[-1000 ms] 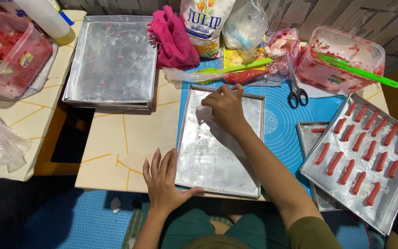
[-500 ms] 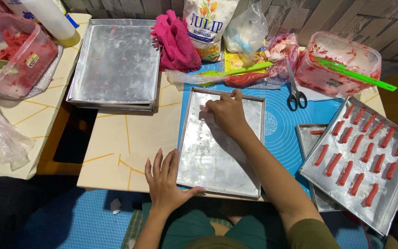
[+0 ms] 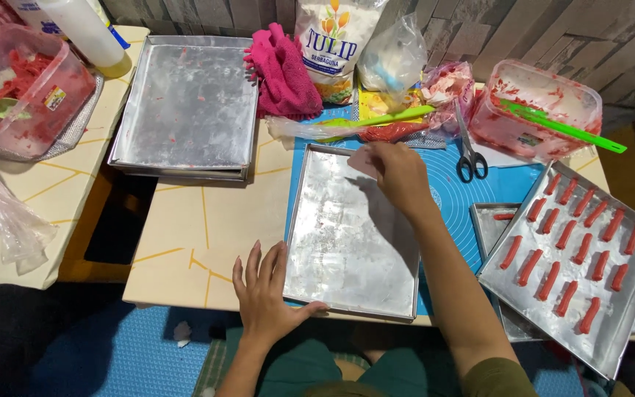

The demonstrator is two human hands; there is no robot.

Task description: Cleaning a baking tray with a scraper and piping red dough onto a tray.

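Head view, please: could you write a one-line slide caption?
Left hand steadies a metal tray while right hand wipes it.

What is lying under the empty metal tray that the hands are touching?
A blue mat shows past the tray's right and top edges, on the table. The tray hides whatever is directly beneath it.

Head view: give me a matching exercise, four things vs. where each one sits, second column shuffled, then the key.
Things:
1. scissors
2. pink cloth
3. left hand
4. red dough sticks

Places:
A. in rows in the tilted tray at the right edge
B. on the blue mat, right of the empty tray
C. flat on the table, thumb at the near left corner of the empty tray
D. at the back, beside the flour bag

Pairs: 1-B, 2-D, 3-C, 4-A
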